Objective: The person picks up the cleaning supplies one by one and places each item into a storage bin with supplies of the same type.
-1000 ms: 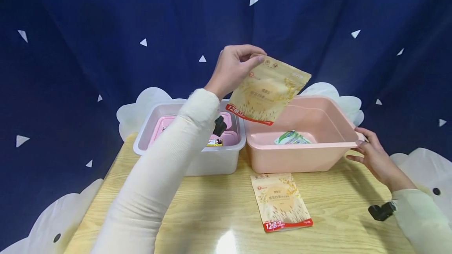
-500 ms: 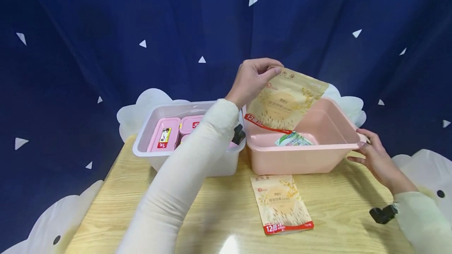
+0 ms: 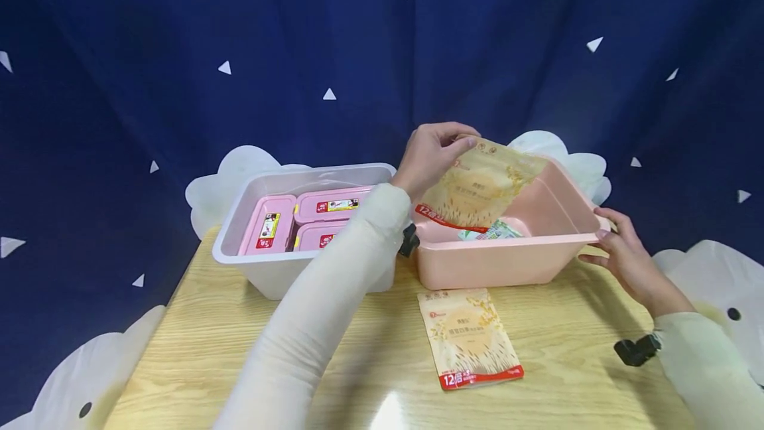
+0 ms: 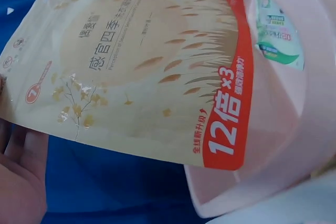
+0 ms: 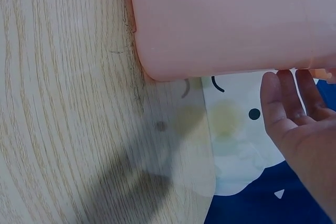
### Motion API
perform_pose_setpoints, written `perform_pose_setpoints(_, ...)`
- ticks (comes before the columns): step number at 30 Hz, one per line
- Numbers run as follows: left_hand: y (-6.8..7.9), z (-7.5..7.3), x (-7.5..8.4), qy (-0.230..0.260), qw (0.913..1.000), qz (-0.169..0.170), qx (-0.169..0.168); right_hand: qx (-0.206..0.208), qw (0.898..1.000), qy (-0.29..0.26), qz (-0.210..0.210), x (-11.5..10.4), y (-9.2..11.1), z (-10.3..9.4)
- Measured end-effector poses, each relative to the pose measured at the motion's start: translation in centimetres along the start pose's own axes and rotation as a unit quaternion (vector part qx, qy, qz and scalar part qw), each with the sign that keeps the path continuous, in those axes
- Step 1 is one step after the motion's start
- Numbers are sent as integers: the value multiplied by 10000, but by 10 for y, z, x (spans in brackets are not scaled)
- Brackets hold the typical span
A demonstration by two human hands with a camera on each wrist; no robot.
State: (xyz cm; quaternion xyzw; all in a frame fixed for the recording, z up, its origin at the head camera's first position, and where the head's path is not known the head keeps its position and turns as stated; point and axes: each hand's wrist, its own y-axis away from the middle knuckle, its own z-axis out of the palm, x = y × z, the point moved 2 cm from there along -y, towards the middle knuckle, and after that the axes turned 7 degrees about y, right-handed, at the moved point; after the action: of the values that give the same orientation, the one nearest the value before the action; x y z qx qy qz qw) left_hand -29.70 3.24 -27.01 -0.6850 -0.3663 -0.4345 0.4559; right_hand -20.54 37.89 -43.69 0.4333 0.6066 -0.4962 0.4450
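My left hand [image 3: 431, 159] pinches a cream pouch [image 3: 477, 184] with a red bottom strip by its top corner. The pouch hangs tilted over the pink plastic bin [image 3: 489, 267], its lower edge inside the opening. In the left wrist view, printed characters and "12" show on the pouch [image 4: 136, 72]. Inside the bin lies a green and white packet [image 4: 278, 30], partly covered by the pouch in the head view. My right hand [image 3: 633, 267] grips the bin's right end at the rim; the right wrist view shows fingers [image 5: 286, 95] against its underside.
A second cream pouch [image 3: 471, 337] lies flat on the wooden table [image 3: 197, 344] in front of the pink bin. Left of it stands a whitish bin [image 3: 268, 277] with several pink lidded boxes [image 3: 268, 224]. Behind hangs a dark blue curtain [image 3: 334, 25] with white triangles.
My left hand has carried the pouch rightward and down, from above the bins into the pink bin's opening. The right hand stays on the rim. The head view has shifted slightly.
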Motion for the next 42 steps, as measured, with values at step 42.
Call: perform_pose_setpoints(42, -6, 3, -37, -520, 9951, -402, -733, 109, 9999, 8, 54, 0, -4, -1)
